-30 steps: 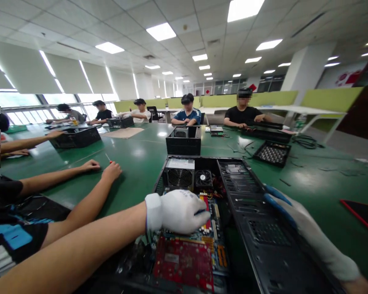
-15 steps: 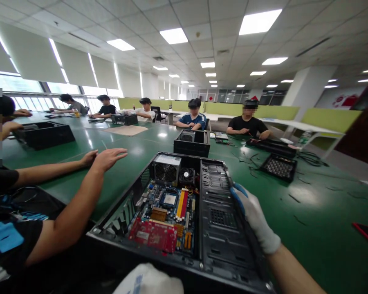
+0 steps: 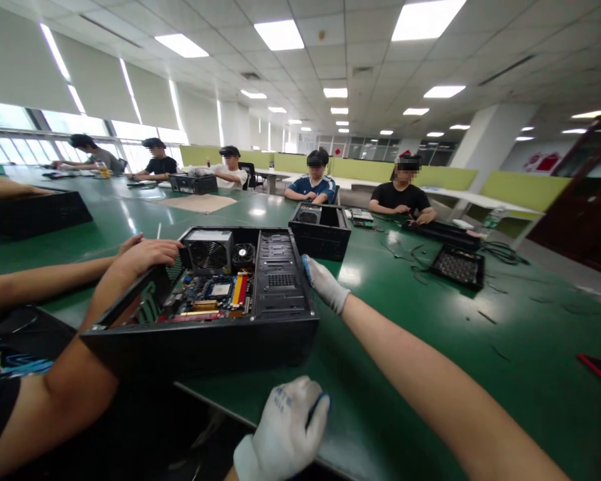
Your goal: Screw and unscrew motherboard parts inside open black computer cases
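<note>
A black computer case (image 3: 205,347) lies on its side with the top uncovered, at the near edge of the green table. Inside it show a power supply (image 3: 209,252), a fan (image 3: 243,254) and a motherboard (image 3: 195,292). My right hand (image 3: 325,284), in a white glove with blue palm coating, lies against the right side of the case, fingers stretched along it. Apart from the case, my left hand (image 3: 288,424), gloved alike, hovers by the table edge, fingers curled and no object visible in it. A co-worker's bare hand (image 3: 153,257) is at the case's far left corner.
Another open black case (image 3: 320,230) stands just behind. Right of it lie a black panel (image 3: 458,266), cables (image 3: 505,252) and loose wire bits on the green table (image 3: 405,361). Several people sit across the table, and the co-worker's arms (image 3: 75,374) reach in from the left.
The case has moved left and away from me, and its near wall now shows. My left hand has come off its near side. The co-worker's hand now meets the case.
</note>
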`<move>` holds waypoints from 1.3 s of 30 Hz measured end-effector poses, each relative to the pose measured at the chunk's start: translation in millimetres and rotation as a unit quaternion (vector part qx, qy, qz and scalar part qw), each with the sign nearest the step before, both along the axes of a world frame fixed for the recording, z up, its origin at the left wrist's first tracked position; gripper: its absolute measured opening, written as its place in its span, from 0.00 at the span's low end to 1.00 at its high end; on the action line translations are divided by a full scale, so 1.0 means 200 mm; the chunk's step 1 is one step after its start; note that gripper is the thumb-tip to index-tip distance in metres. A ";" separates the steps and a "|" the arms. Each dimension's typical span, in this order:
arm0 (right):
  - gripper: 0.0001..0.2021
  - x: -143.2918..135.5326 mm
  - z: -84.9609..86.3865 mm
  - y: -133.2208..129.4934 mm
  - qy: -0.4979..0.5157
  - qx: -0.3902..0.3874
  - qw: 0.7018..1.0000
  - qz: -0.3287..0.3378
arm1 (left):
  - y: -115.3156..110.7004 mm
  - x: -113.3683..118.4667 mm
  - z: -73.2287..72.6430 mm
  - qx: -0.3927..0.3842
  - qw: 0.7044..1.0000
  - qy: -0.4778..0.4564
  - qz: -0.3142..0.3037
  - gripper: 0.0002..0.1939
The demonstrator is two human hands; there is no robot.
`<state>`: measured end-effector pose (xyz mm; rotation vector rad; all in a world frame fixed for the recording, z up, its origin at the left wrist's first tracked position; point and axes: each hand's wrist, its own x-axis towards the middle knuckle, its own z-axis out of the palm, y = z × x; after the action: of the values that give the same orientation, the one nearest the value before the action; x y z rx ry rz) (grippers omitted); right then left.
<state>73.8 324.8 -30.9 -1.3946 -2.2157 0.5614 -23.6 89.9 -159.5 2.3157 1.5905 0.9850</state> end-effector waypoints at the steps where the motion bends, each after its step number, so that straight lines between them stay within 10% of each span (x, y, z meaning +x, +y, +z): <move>1: 0.33 0.01 -0.01 0.04 -0.011 0.000 1.000 -0.004 | 0.03 -0.01 -0.04 -0.001 1.000 -0.023 0.011 0.14; 7: 0.37 0.17 -0.06 0.34 -0.132 0.016 0.990 -0.057 | 0.09 0.00 -0.08 -0.019 0.998 -0.038 0.040 0.15; 11: 0.39 0.23 -0.04 0.59 -0.207 0.048 0.974 -0.081 | 0.14 -0.09 0.19 -0.061 0.997 0.037 0.012 0.15; 14: 0.41 0.23 0.00 0.78 -0.241 0.082 0.962 -0.097 | 0.34 -0.46 0.56 -0.075 0.993 0.071 -0.057 0.17; 18: 0.43 0.21 0.04 1.01 -0.269 0.106 0.950 -0.116 | 0.85 -1.30 1.02 -0.054 0.996 0.077 -0.012 0.26; 21: 0.45 0.20 0.04 1.15 -0.287 0.104 0.943 -0.134 | 1.17 -1.84 1.16 -0.073 0.988 0.130 -0.052 0.21; 23: 0.45 0.19 0.03 1.21 -0.297 0.105 0.938 -0.144 | 1.22 -1.95 1.13 -0.009 0.989 0.138 -0.053 0.20; 26: 0.42 0.19 0.04 1.26 -0.311 0.117 0.931 -0.149 | 1.06 -1.67 0.97 0.125 0.989 0.077 0.008 0.17; 33: 0.32 0.20 0.08 1.08 -0.332 0.151 0.922 -0.128 | 0.40 -0.48 0.40 0.182 0.979 0.032 0.088 0.20; 39: 0.27 0.30 0.08 0.61 -0.321 0.197 0.923 -0.085 | 0.11 -0.05 0.11 0.185 0.980 0.029 0.064 0.07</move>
<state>133.9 447.0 -14.1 -1.6736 -2.4468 -0.4577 -33.0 112.2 -136.8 2.5199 1.7232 1.3595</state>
